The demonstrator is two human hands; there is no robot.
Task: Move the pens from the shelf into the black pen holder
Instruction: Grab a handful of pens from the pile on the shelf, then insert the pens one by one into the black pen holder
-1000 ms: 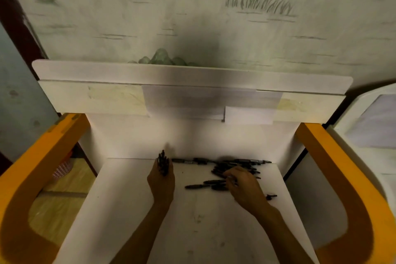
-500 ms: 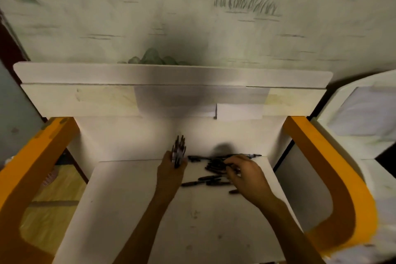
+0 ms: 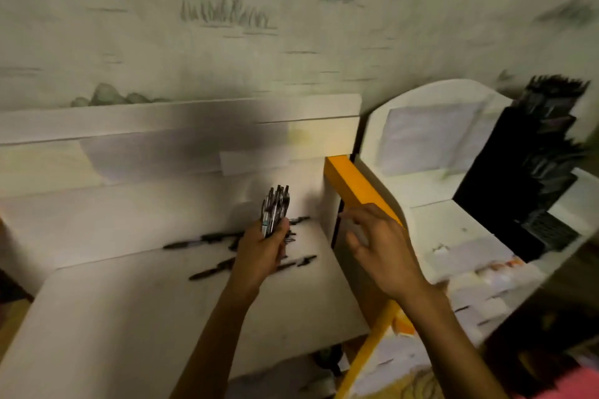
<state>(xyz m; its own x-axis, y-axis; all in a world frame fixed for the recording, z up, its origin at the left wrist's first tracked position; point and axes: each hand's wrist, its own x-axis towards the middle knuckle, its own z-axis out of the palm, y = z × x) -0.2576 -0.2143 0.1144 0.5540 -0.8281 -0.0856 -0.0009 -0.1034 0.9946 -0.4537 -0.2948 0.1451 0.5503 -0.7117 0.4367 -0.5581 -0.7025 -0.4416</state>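
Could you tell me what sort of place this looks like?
Probably a room in a home or classroom: painted wallpaper with reeds and birds, a white shelf with orange sides, and a black pen holder on the neighbouring unit.

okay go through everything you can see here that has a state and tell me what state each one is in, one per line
Left hand: grips a bundle of pens, upright.
Bundle of pens: held above the shelf, tips up.
Right hand: empty, fingers relaxed, over the shelf's right edge.
Loose pens: lying flat on the shelf, scattered.
Shelf: still holds pens.
Black pen holder: upright on the neighbouring unit, already holds pens.
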